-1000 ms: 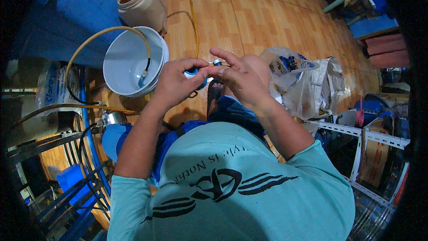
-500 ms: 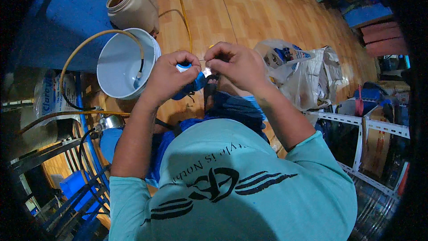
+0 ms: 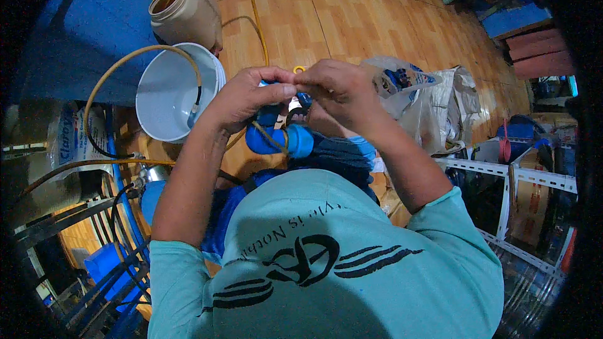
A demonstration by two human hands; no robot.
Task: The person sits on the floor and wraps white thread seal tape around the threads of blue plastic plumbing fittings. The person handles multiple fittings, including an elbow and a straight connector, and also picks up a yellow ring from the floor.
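Observation:
My left hand (image 3: 250, 99) and my right hand (image 3: 347, 93) meet at the fingertips in front of my body. Both are closed in a pinch. Whatever small thing lies between them is hidden by the fingers. Just below the hands is a blue cylindrical object (image 3: 264, 140) with a lighter blue end (image 3: 300, 141), apart from my fingers. A thin tan cord or hose passes across it. More blue and dark parts show behind my left fingers, too covered to name. A small yellow ring (image 3: 299, 69) peeks out above the fingertips.
Left of my hands stands a white bucket (image 3: 164, 97) with a yellowish hose (image 3: 100, 78) running into it. A tan jerrycan (image 3: 188, 16) is behind the bucket. Plastic bags (image 3: 418, 110) lie to the right, beside a white perforated metal rack (image 3: 502, 168).
My hands have drawn together until the fingertips touch; a thin strand showed between them before. The blue cylindrical object now shows more fully below my hands.

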